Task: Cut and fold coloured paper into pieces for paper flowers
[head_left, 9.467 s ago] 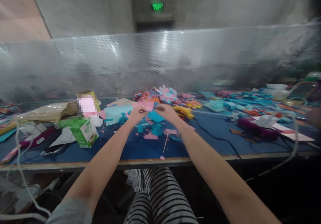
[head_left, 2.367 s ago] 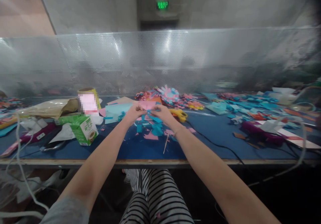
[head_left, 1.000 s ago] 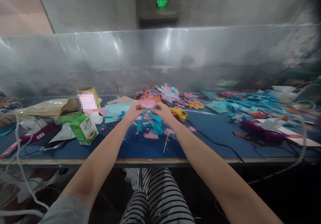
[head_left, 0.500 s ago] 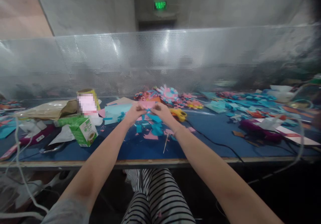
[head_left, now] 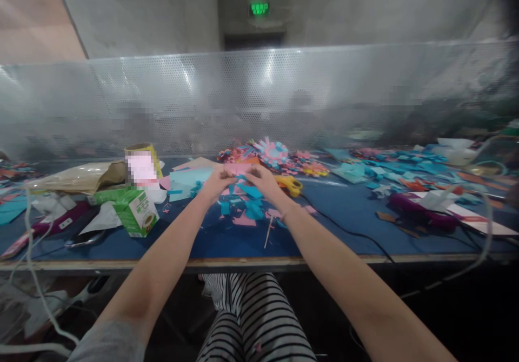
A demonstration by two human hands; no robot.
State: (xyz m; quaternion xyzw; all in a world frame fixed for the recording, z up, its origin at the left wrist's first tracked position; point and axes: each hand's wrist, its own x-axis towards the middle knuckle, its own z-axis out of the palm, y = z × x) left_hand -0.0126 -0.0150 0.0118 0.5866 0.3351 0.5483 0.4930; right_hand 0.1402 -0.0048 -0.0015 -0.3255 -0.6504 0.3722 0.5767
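Note:
Both arms reach forward over the blue table (head_left: 357, 216). My left hand (head_left: 214, 182) and my right hand (head_left: 263, 180) meet above a heap of cut paper, fingers pinched together on a small blue paper piece (head_left: 239, 179) between them. A pink sheet (head_left: 238, 168) lies just behind the fingers. Blue and pink paper scraps (head_left: 247, 208) lie under the hands, and a thin stick (head_left: 267, 232) rests nearer the front edge. Yellow-handled scissors (head_left: 290, 185) lie just right of my right hand.
A green carton (head_left: 135, 213) and a yellow-rimmed can (head_left: 141, 167) stand at the left, beside a brown paper bag (head_left: 77, 175). Finished paper flowers (head_left: 273, 154) sit behind the hands. More blue scraps (head_left: 381, 170), a purple tool (head_left: 417, 210) and a black cable (head_left: 352, 232) spread to the right. A perforated metal screen (head_left: 259, 97) closes the back.
Both hands have stayed together over the scraps, with only small finger movements on the paper piece. The scissors came into view beside my right hand after the earliest frame.

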